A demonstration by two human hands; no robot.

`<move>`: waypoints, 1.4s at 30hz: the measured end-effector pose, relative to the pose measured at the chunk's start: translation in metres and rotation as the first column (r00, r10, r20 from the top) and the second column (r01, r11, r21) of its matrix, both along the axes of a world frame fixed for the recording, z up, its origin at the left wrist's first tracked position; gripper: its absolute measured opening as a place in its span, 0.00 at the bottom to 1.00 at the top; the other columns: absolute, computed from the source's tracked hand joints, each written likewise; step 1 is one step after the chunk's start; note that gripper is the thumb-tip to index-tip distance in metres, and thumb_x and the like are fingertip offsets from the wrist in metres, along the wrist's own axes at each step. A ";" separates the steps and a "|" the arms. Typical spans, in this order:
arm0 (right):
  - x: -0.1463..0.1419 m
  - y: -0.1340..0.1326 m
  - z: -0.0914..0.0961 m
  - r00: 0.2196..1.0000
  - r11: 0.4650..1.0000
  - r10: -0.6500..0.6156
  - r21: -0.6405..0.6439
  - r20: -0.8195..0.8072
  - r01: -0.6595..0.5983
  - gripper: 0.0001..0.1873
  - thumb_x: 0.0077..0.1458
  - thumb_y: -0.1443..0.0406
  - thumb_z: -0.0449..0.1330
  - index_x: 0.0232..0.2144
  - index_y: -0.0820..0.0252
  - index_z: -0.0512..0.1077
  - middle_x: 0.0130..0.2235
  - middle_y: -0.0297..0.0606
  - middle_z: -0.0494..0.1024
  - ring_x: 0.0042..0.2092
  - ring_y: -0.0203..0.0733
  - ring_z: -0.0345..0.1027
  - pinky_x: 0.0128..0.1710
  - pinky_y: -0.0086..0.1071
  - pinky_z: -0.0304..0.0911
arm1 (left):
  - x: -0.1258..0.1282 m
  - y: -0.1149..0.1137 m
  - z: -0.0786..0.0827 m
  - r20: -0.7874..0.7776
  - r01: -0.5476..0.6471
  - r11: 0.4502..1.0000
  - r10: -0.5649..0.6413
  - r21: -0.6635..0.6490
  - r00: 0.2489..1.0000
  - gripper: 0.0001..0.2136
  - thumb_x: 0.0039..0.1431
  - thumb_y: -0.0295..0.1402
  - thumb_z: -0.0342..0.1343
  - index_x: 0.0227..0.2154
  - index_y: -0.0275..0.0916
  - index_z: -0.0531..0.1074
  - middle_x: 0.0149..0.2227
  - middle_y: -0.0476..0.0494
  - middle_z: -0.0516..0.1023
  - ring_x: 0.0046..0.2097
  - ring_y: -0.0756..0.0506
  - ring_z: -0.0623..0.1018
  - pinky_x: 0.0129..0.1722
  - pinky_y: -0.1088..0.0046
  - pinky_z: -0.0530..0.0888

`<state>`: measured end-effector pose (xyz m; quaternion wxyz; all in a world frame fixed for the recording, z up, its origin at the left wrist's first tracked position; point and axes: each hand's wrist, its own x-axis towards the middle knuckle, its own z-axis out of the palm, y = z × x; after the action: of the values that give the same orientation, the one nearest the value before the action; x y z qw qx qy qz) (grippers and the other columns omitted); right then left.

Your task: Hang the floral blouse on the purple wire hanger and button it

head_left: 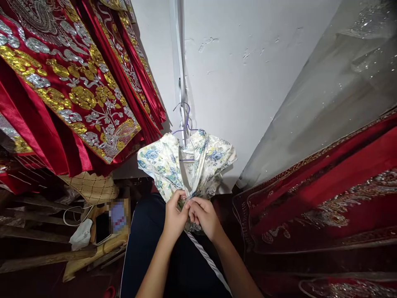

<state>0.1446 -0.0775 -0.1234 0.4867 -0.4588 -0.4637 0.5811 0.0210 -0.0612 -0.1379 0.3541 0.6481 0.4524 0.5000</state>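
Observation:
A cream blouse with blue flowers (pixel 167 165) hangs on a purple hanger (pixel 187 116) in front of me. Both my hands meet at the bottom of its V-shaped neckline. My left hand (pixel 177 209) pinches the blouse's front edge between thumb and fingers. Right beside it, my right hand (pixel 201 213) is closed with its fingertips on the same spot. Whatever small fastening may lie between the fingertips is hidden. The lower part of the blouse is covered by my hands. A pale twisted strap (pixel 207 258) runs down across my dark-clothed lap (pixel 145 231).
Red embroidered garments (pixel 83 95) hang at the left, a pale sparkling gown (pixel 297 107) and red beaded cloth (pixel 335 203) at the right. A metal pole (pixel 179 54) stands against the white wall (pixel 248 62). At lower left, a wooden stool (pixel 108 246) holds a phone (pixel 103 227).

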 end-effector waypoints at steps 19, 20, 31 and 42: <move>0.022 0.126 0.143 0.987 0.945 -0.093 0.301 -0.128 0.128 0.09 0.56 0.63 0.58 0.29 0.64 0.73 0.18 0.31 0.69 0.18 0.28 0.55 0.16 0.22 0.47 | -0.022 0.014 -0.006 -0.291 0.134 0.986 -0.101 0.096 0.952 0.06 0.66 0.30 0.50 0.39 0.39 0.72 0.36 0.43 0.75 0.39 0.44 0.76 0.40 0.70 0.70; 0.019 0.120 0.139 0.992 0.942 -0.085 0.317 -0.092 0.110 0.09 0.56 0.64 0.57 0.29 0.63 0.73 0.18 0.31 0.69 0.18 0.28 0.56 0.16 0.22 0.48 | -0.023 0.020 0.006 -0.298 0.152 0.981 -0.111 0.118 0.948 0.06 0.66 0.30 0.51 0.41 0.40 0.73 0.37 0.42 0.76 0.40 0.44 0.76 0.41 0.69 0.71; 0.021 0.097 0.140 0.985 0.889 -0.078 0.459 0.152 0.000 0.10 0.58 0.67 0.53 0.26 0.60 0.71 0.16 0.29 0.66 0.18 0.31 0.54 0.18 0.26 0.48 | -0.017 0.093 0.159 -0.365 0.135 0.892 0.036 0.432 0.930 0.10 0.69 0.34 0.50 0.45 0.40 0.75 0.39 0.45 0.79 0.39 0.46 0.77 0.42 0.71 0.70; 0.014 0.111 0.088 0.934 0.892 -0.163 0.452 0.318 0.002 0.12 0.58 0.61 0.55 0.25 0.60 0.72 0.19 0.28 0.64 0.21 0.32 0.51 0.21 0.28 0.44 | -0.027 0.065 0.156 -0.299 0.014 0.885 0.142 0.466 0.944 0.06 0.67 0.34 0.53 0.37 0.40 0.74 0.37 0.46 0.78 0.42 0.45 0.75 0.47 0.68 0.69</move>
<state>0.1584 0.0334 -0.0354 0.5132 -0.4505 -0.6423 0.3480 -0.0063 0.0042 0.0182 0.0937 0.7712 0.3941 0.4912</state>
